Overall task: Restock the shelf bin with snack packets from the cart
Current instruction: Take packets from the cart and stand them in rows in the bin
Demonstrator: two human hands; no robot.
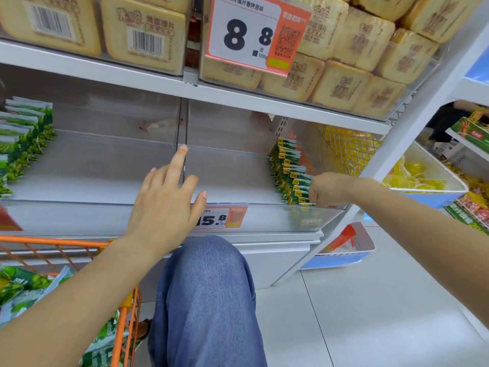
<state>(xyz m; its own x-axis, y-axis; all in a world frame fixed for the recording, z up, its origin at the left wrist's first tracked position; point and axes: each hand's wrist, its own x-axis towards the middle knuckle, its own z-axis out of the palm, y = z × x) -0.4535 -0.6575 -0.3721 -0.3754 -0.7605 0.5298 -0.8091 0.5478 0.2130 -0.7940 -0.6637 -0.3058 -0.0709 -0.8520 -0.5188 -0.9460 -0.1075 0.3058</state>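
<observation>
The left hand (165,205) is at centre frame, fingers straight and spread wide, holding nothing; its index fingertip reaches up to the clear vertical divider (182,144) that splits the lower shelf level into two compartments. The right hand (329,189) is at right of centre, fingers curled down onto the nearest packet in a row of green snack packets (289,170); that row stands on edge along the right side of the shelf bin (264,215), running from the bin's clear front wall back toward the rear. An orange price tag reading 15.8 (225,219) is fixed to that front wall, partly covered by the left thumb. A second group of green packets (23,136) stands in the compartment at the left edge of the frame. The orange wire cart (127,308) sits at lower left and holds loose green packets (21,287). On the shelf above, across the top of the frame, tan wrapped blocks (341,64) are stacked behind a large 8.8 price sign (251,35). A knee in blue denim (209,292) occupies the lower centre.
</observation>
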